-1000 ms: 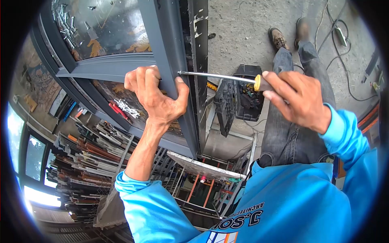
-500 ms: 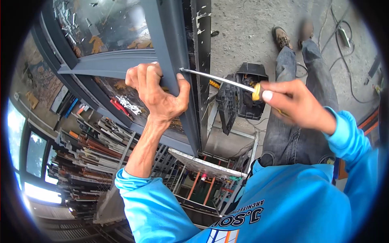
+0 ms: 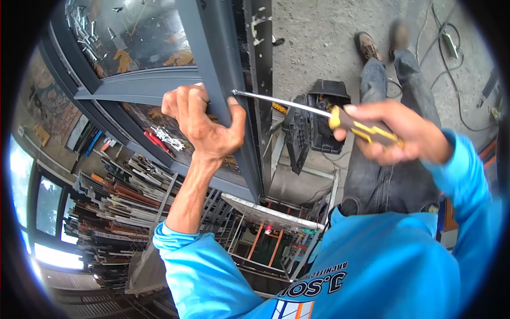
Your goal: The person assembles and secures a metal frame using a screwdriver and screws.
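Observation:
My right hand [image 3: 401,133] is closed around the black and yellow handle of a screwdriver [image 3: 287,102]. Its long metal shaft points left, and the tip meets a small screw [image 3: 234,93] in the side of a dark grey metal frame [image 3: 215,58]. My left hand [image 3: 204,119] grips the frame's edge just below that screw, thumb on the near face and fingers curled over the other side. Loose screws [image 3: 87,40] lie on the work surface within the frame. White screws or fittings [image 3: 167,138] sit in a pile beside red-handled pliers [image 3: 155,141].
An open black toolbox [image 3: 328,122] stands on the concrete floor near my legs. Cables [image 3: 446,64] trail across the floor at the right. Many long metal profiles [image 3: 117,212] are stacked at the lower left. A metal trolley [image 3: 271,212] stands below the frame.
My right hand has turned and its grip on the screwdriver has shifted, so more of the handle shows. The left hand still holds the frame.

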`<move>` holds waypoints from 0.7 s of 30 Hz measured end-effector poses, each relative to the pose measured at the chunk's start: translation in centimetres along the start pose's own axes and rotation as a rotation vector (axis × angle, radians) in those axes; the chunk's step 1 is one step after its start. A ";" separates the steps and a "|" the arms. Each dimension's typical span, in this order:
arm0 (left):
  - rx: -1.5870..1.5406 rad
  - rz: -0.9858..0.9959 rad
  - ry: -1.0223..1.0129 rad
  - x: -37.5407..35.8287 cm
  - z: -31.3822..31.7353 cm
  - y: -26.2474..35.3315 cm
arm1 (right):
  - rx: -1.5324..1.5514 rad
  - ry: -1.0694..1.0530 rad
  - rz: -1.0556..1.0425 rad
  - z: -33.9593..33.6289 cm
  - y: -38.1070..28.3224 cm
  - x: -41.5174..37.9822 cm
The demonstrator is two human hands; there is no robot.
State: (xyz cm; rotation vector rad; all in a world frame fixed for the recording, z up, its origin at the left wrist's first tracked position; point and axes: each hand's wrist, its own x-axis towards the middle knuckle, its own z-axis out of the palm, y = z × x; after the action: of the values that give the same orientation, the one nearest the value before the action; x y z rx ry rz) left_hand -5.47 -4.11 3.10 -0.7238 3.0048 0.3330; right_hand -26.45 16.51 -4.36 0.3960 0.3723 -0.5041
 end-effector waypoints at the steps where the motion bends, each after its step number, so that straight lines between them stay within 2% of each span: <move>1: 0.008 -0.007 -0.014 -0.1 -0.2 0.3 | 0.349 -0.195 0.165 -0.6 0.0 0.9; 2: 0.029 -0.010 -0.002 0.2 -0.1 0.3 | 0.312 -0.177 0.194 -0.8 -0.2 0.9; 3: 0.035 -0.011 0.027 0.6 0.2 0.1 | 0.099 -0.056 0.086 -0.9 -0.5 0.0; 4: 0.021 -0.008 0.022 0.6 0.2 0.1 | -0.314 0.170 -0.320 -0.4 -0.4 -0.3; 5: 0.007 -0.005 -0.003 0.3 -0.1 0.2 | -0.603 0.375 -0.577 1.0 0.0 -1.1; 6: 0.020 0.002 0.011 0.4 -0.1 0.2 | -0.904 0.688 -0.771 2.3 0.3 -1.8; 8: 0.017 0.007 0.008 0.5 -0.1 0.1 | -1.342 0.880 -1.256 2.6 2.5 -0.5; 9: 0.016 -0.009 -0.006 0.3 -0.1 0.0 | -1.498 0.942 -1.210 3.0 3.2 -0.8; 10: 0.015 -0.004 0.002 0.2 -0.1 -0.2 | -1.477 0.901 -1.119 3.0 2.7 -0.2; 11: 0.015 -0.010 0.000 0.1 -0.1 -0.3 | -1.479 0.896 -1.115 3.0 2.0 -0.4; 13: 0.015 -0.001 -0.002 0.1 -0.1 -0.3 | -0.155 0.205 -0.026 2.9 -0.4 -1.6; 14: 0.005 0.000 -0.009 -0.1 -0.2 -0.1 | 0.210 -0.087 0.093 0.2 0.4 0.2; 15: 0.019 0.001 -0.028 -0.1 -0.4 0.0 | 0.258 -0.254 0.098 -1.1 1.3 1.3; 17: 0.055 -0.002 -0.030 0.2 -0.4 -0.1 | 0.145 -0.120 0.038 0.4 0.3 -0.2; 19: 0.069 0.071 -0.016 0.6 -0.5 0.1 | -0.482 0.216 -0.376 2.0 -0.1 -1.8; 20: 0.069 0.072 -0.023 0.8 -0.6 0.3 | -0.647 0.449 -0.724 2.1 1.4 -0.8; 21: 0.056 0.065 -0.010 0.7 -0.3 0.1 | -1.065 0.724 -0.905 2.1 2.5 -0.8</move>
State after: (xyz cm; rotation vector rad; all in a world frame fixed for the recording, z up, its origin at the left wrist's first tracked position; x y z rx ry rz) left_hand -6.11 -4.39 3.40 -0.6191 3.0198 0.2524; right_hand -25.25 17.86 -1.49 -0.7069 1.4636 -0.9382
